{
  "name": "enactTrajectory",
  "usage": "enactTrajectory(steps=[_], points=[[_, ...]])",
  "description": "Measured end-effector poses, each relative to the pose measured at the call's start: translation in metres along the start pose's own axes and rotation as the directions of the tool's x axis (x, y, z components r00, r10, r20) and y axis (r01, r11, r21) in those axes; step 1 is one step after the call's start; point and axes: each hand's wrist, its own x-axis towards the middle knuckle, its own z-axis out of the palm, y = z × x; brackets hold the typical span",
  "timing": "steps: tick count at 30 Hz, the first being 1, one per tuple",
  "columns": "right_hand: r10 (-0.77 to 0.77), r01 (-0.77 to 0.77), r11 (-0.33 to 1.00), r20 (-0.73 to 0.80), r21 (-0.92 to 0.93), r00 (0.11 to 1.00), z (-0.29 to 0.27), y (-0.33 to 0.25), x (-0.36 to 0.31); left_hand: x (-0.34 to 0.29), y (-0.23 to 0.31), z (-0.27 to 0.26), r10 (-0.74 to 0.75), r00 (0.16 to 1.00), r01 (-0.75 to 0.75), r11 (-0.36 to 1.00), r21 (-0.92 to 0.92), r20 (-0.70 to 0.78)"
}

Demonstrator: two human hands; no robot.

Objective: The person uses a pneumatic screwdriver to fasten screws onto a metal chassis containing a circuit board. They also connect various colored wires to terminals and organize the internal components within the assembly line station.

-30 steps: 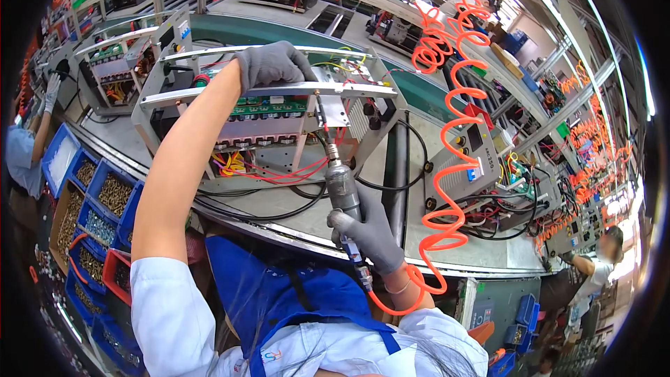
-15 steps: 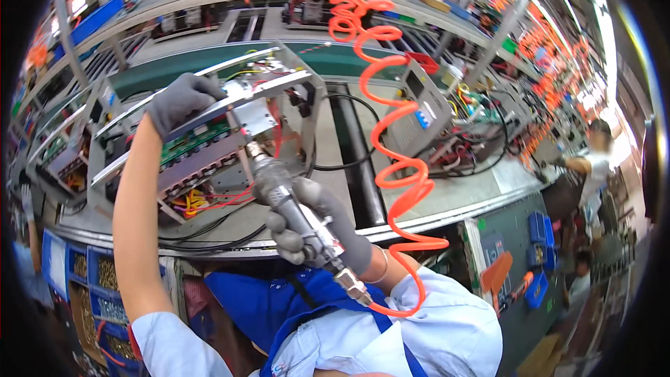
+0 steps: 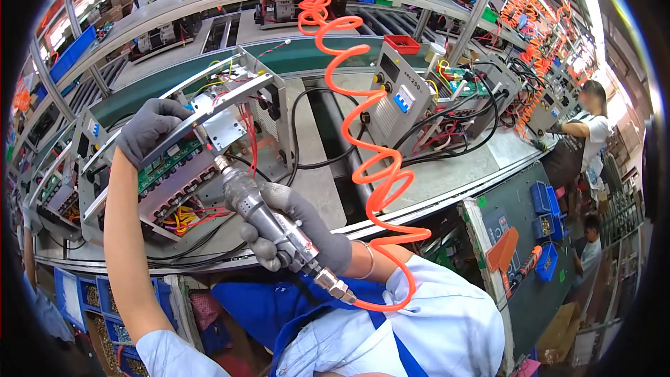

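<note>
My left hand [image 3: 151,131], in a grey glove, is closed over the upper metal rail [image 3: 227,100] of an open welding-machine chassis. Its fingertips rest beside a small silvery bracket, and the glove hides what lies under them. My right hand [image 3: 299,227], also gloved, grips a silver pneumatic screwdriver [image 3: 265,220]. The driver slants up and left, its bit meeting the chassis near a bare metal plate [image 3: 225,132]; the exact contact is too small to tell. Inside the chassis are a green circuit board [image 3: 169,164] and yellow and red wires [image 3: 183,220].
An orange coiled air hose [image 3: 380,157] runs from the driver up past the bench. A grey-panelled unit [image 3: 398,101] with black cables stands to the right. Blue bins of screws [image 3: 108,297] sit low left. Another person [image 3: 590,132] works at the far right.
The whole view has shifted, so the chassis, hose and driver appear farther left. My left hand stays on the rail, and my right hand still holds the screwdriver against the same area.
</note>
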Motion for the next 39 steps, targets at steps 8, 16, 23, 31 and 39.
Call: enactTrajectory(steps=[8,16,23,31,39], points=[[-0.010,0.012,0.999,0.035,-0.050,0.999,-0.006,-0.013,-0.007,0.008,-0.004,0.002,0.034,0.999,-0.033,0.999,0.011,-0.032],[0.041,-0.119,0.831,-0.153,-0.543,0.987,0.035,-0.005,-0.040,0.012,-0.033,-0.060,0.206,0.978,-0.165,0.726,-0.668,-0.018],[0.070,-0.153,0.752,-0.154,-0.641,0.986,0.043,0.015,-0.016,-0.073,0.002,-0.072,0.077,0.969,-0.166,0.908,-0.385,-0.236],[0.073,-0.194,0.675,-0.197,-0.712,0.978,0.060,0.044,0.009,-0.141,-0.001,-0.093,-0.075,0.934,0.031,0.991,-0.129,-0.348],[0.123,-0.216,0.644,-0.179,-0.734,0.976,0.072,0.065,0.032,-0.142,-0.014,-0.115,0.104,0.981,-0.099,0.994,0.036,-0.164]])
